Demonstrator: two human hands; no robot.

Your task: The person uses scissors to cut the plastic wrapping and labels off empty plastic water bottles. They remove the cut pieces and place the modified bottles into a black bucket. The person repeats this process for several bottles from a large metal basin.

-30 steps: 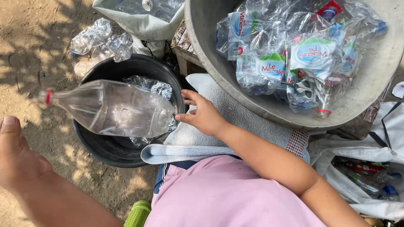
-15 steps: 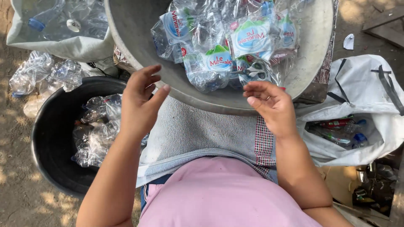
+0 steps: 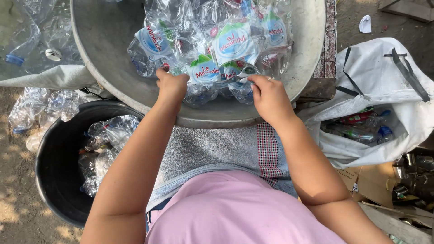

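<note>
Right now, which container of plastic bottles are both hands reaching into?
The big grey metal basin at the top. The left hand and right hand are both among its crushed bottles. The black bucket and white sack sit untouched at the sides.

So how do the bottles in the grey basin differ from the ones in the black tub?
The bottles in the grey basin mostly carry blue, white and green labels; those in the black tub look bare and clear. Both hands, left and right, reach into the basin pile; the tub's bottles lie untouched. Both lots are crushed clear plastic.

grey basin (image 3: 113,68), black tub (image 3: 54,180), red-checked grey towel (image 3: 269,153), pink shirt (image 3: 235,212)
</note>
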